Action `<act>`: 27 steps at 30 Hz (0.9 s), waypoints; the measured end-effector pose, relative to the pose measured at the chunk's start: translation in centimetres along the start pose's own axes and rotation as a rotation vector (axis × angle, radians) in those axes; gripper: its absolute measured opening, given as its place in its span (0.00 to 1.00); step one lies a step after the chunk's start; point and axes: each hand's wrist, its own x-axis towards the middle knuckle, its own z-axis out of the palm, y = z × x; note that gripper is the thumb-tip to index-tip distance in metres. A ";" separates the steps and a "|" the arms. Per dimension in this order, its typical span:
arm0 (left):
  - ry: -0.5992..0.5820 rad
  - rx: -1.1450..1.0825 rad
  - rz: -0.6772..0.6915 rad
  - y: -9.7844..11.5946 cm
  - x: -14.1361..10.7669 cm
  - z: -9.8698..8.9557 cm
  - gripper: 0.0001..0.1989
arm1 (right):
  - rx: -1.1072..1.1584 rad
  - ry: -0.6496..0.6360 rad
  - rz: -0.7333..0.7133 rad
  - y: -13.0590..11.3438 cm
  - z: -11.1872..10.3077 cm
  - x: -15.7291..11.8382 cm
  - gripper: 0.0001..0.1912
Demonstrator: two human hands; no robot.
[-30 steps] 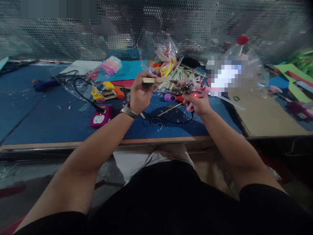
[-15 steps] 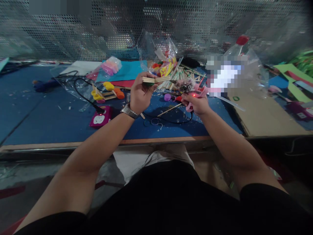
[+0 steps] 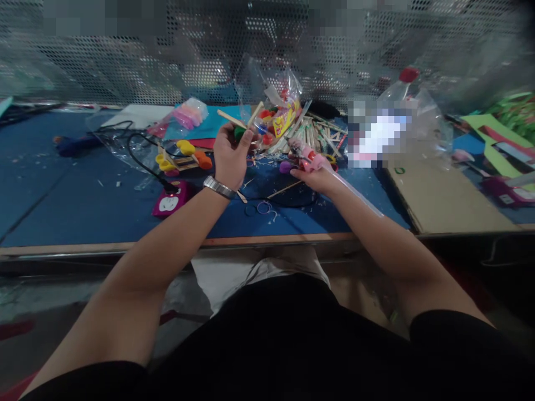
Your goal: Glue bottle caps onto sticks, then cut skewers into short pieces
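Observation:
My left hand (image 3: 232,155) pinches a piece made of wooden sticks (image 3: 232,118) with a green part at its base; the sticks point up in a V. In my right hand (image 3: 315,177) is a pink glue gun (image 3: 312,160), its red light on and a clear glue stick (image 3: 355,195) trailing back over the forearm. The gun's nozzle points up and left, apart from the sticks. Behind the gun lies a pile of wooden sticks (image 3: 311,133).
A purple power box (image 3: 169,201) with a black cable sits left, below a yellow and orange stick model (image 3: 184,159). Cardboard (image 3: 447,195) lies right, near a bottle with a red cap (image 3: 408,75). A candy-coloured bag (image 3: 286,120) stands behind.
My left hand has turned and moved slightly left, tilting the sticks from level to a V. My right hand has moved left and down with the glue gun, whose nozzle has left the sticks.

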 end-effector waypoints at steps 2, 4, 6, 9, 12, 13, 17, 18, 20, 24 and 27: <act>0.041 -0.045 -0.022 0.2 0.0 0.3 0.31 | -0.225 -0.008 -0.025 0.2 0.3 0.4 0.20; 0.055 -0.077 -0.041 0.2 0.1 0.3 0.31 | -0.424 -0.029 -0.073 0.1 0.7 0.8 0.15; 0.046 -0.107 -0.044 0.2 0.2 0.3 0.31 | -0.553 -0.047 -0.096 -0.1 1.1 1.1 0.13; 0.032 -0.129 -0.027 0.5 0.0 0.3 0.30 | -0.627 -0.056 -0.077 -0.2 1.7 1.4 0.13; 0.032 -0.119 -0.019 0.8 -0.2 0.4 0.31 | -0.603 -0.055 -0.074 -0.2 1.9 1.6 0.15; 0.036 -0.117 -0.017 0.8 -0.2 0.4 0.32 | -0.581 -0.047 -0.075 -0.1 1.9 1.6 0.16; 0.065 -0.095 0.004 0.3 0.0 0.2 0.31 | -0.441 0.032 -0.053 0.4 1.6 1.1 0.17; 0.061 -0.081 0.007 0.1 0.1 0.2 0.29 | -0.370 0.059 -0.038 0.5 1.4 1.0 0.17; 0.019 -0.052 -0.001 -0.1 0.0 0.1 0.27 | -0.155 0.111 -0.002 0.7 1.0 0.9 0.18; -0.103 0.008 -0.032 0.0 -0.5 0.2 0.27 | 0.291 0.215 0.021 0.6 0.1 0.8 0.24; -0.198 0.072 0.000 0.4 -1.1 0.5 0.27 | 0.442 0.261 -0.026 0.2 -0.3 1.1 0.25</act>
